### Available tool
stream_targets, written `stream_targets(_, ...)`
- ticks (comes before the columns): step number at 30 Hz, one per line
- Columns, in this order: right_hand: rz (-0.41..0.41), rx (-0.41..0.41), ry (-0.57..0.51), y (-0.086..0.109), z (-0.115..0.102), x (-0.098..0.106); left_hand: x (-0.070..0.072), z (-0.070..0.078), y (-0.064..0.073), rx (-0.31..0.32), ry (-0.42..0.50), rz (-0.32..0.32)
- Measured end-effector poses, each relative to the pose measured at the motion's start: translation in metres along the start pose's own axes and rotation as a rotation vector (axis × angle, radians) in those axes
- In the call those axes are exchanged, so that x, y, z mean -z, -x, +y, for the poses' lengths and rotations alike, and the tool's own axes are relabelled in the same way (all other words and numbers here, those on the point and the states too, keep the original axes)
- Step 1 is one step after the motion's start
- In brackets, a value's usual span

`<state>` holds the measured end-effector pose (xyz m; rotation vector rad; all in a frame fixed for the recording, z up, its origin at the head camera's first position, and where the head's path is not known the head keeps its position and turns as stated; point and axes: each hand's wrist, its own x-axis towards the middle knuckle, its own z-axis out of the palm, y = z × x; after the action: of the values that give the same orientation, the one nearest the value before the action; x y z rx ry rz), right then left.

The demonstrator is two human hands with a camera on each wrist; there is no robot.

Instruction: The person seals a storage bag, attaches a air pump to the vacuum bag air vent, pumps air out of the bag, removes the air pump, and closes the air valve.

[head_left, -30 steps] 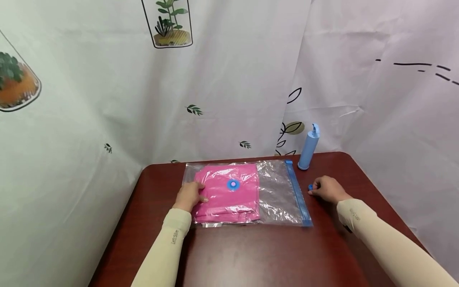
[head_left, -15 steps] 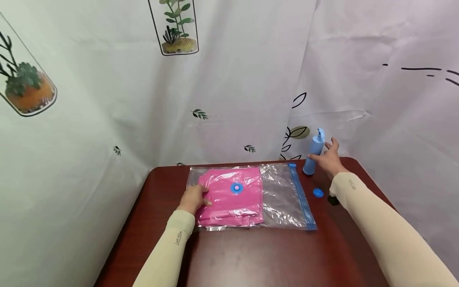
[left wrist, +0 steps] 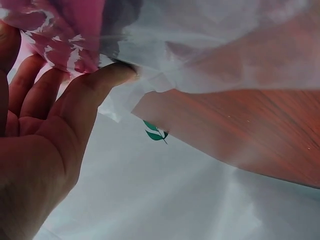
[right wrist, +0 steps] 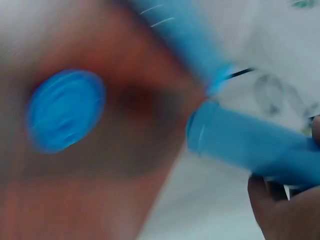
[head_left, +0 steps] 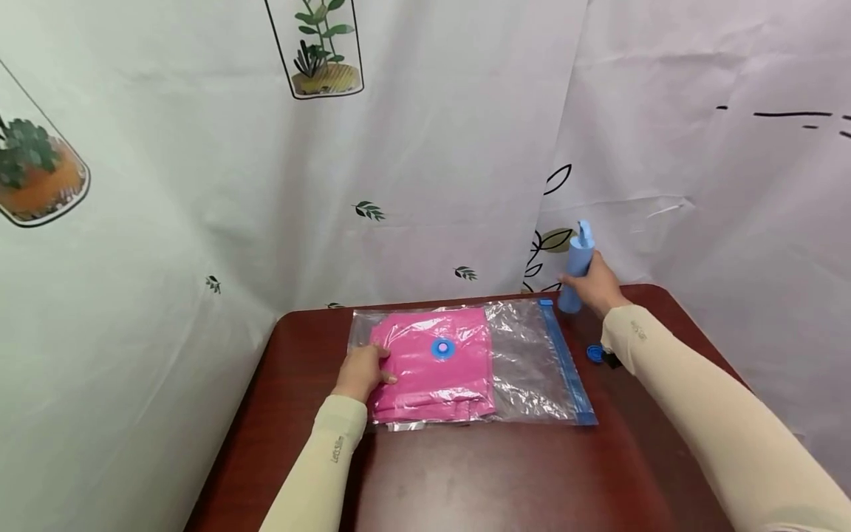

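A clear vacuum storage bag (head_left: 521, 362) with folded pink fabric (head_left: 432, 380) inside lies flat, its blue zip edge (head_left: 568, 366) to the right. On top sits a blue round valve (head_left: 442, 348) with a pink centre. My left hand (head_left: 361, 369) grips the bag's left end over the fabric; in the left wrist view its fingers (left wrist: 45, 90) curl against the plastic. With fingers and thumb wrapped round it, my right hand (head_left: 597, 284) holds a light-blue hand pump (head_left: 578, 270) upright at the table's back right. The right wrist view is blurred.
A blue round cap (head_left: 595, 354) lies on the dark red table (head_left: 479, 480), right of the bag, beside a small black item (head_left: 610, 360) under the right wrist. White printed curtain (head_left: 425, 185) rises behind the table and along both sides.
My right hand has left the blue cap on the table, reached back to the hand pump and closed round it. My left hand stays on the bag.
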<state>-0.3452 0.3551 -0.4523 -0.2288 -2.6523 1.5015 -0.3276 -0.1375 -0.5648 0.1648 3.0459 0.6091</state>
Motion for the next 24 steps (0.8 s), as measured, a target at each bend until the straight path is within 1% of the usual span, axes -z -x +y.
stream_targets(2,-0.067,0.030,-0.105,0.005,-0.026,-0.007,0.004,0.002,0.000,-0.002,0.012,0.000)
stream_targets(3,-0.108,0.049,-0.157,0.008,-0.038,-0.013,0.002,0.000,-0.003,-0.013,0.012,0.009)
stream_targets(5,-0.204,0.086,-0.225,0.015,-0.060,-0.031,-0.003,-0.005,-0.008,-0.016,0.018,0.015)
stream_targets(7,-0.296,0.102,-0.241,0.025,-0.075,-0.055,-0.003,-0.004,-0.007,0.028,0.032,-0.011)
stream_targets(8,-0.334,0.110,-0.245,0.029,-0.079,-0.069,-0.006,-0.007,-0.008,0.034,0.035,-0.015)
stream_targets(9,-0.358,0.117,-0.235,0.034,-0.082,-0.084,-0.008,-0.009,-0.007,0.042,0.033,-0.024)
stream_targets(11,-0.398,0.114,-0.230,0.043,-0.084,-0.110,-0.014,-0.011,-0.011,0.048,0.039,-0.036)
stream_targets(14,-0.420,0.112,-0.206,0.050,-0.081,-0.144,-0.021,-0.014,-0.013,0.023,0.029,-0.035)
stream_targets(17,-0.405,0.120,-0.166,0.055,-0.080,-0.165,-0.026,-0.017,-0.014,-0.002,0.003,-0.014)
stream_targets(20,-0.371,0.150,-0.144,0.057,-0.084,-0.174,-0.025,-0.017,-0.013,-0.014,-0.020,0.001)
stream_targets(22,-0.345,0.169,-0.153,0.059,-0.089,-0.175,-0.021,-0.016,-0.010,-0.016,-0.029,0.011)
stream_targets(23,-0.340,0.177,-0.164,0.060,-0.091,-0.175,-0.020,-0.015,-0.010,-0.026,-0.037,0.018)
stream_targets(24,-0.339,0.191,-0.169,0.061,-0.093,-0.175,-0.016,-0.012,-0.008,-0.022,-0.036,0.016)
